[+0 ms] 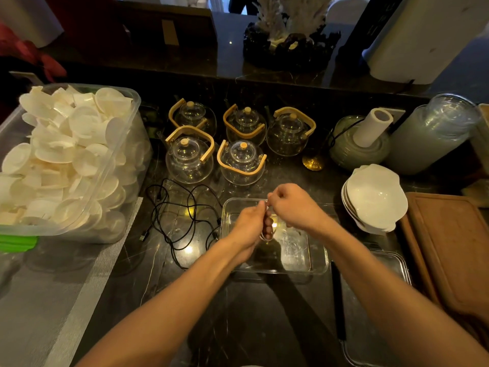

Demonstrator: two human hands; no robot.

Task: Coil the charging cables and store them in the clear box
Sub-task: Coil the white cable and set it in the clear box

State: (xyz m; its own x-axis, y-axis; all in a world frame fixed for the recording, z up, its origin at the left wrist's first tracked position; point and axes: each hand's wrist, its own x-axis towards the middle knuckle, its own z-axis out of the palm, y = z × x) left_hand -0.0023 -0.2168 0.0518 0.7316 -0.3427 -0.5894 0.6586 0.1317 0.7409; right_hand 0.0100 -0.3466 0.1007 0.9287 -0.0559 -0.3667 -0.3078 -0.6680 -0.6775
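The clear box lies open on the dark counter in front of me. Above it, my left hand is closed around a small coil of white cable. My right hand pinches the upper end of the same cable close to the left fingers. Tangled black charging cables lie loose on the counter just left of the box, with a plug end at their lower left.
Several glass teapots with wooden handles stand behind the box. A big plastic tub of white shells fills the left. Stacked white bowls, a wooden board and a clear lid are at the right.
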